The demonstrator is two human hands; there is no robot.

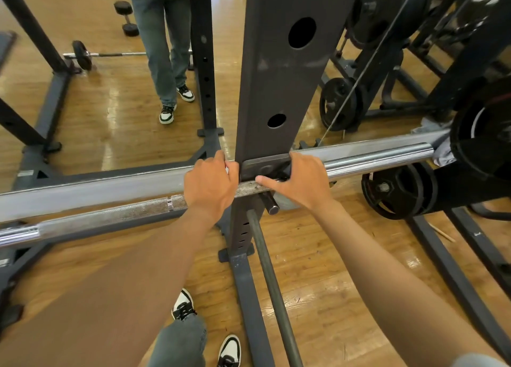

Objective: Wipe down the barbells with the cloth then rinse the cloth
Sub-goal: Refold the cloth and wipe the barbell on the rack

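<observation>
The barbell [116, 214] lies horizontally across the rack upright [276, 70], resting in the J-hook [265, 167] at about the level of the hands. Its long axis runs from the lower left edge of the view up to the right. The left portion shows the knurled grip section and a smooth chrome band near the frame edge. The right portion is the smooth chrome sleeve [381, 160], which points toward the weight plate [484, 134] at the far right.

The left hand [210, 181] grasps the barbell just left of the upright, palm down, with the fingers curled over the top of the shaft. The right hand [296, 178] lies on the bar just right of the J-hook, with the fingers curled over the far side and the thumb extended left along the shaft toward the hook.

A pale cloth [443, 153] hangs at the far end of the sleeve, against the weight plate, well apart from both hands.

A mirror [110, 90] behind the rack reflects the bar, the wooden floor [331, 283] and the person's legs. A dark rod [276, 283] extends from the upright toward the camera.
</observation>
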